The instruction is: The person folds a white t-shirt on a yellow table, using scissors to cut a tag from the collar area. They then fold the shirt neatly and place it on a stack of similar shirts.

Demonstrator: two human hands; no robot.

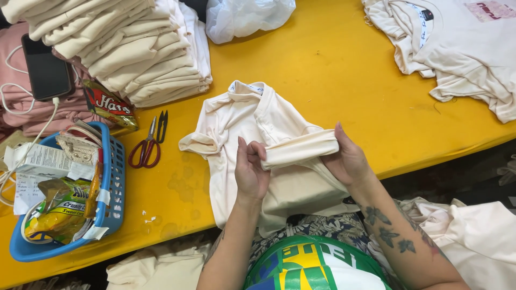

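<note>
Left hand (251, 171), right hand (346, 157), gripping cream shirt (252, 118) fold (probably a sleeve)

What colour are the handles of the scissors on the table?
The scissors have dark red handles, seen in the head view.

A shirt (258, 139) lies on the table (344, 70), held between both hands. Scissors (150, 142) lie left of it, a basket (110, 215) further left, folded shirts (134, 48) behind.
</note>
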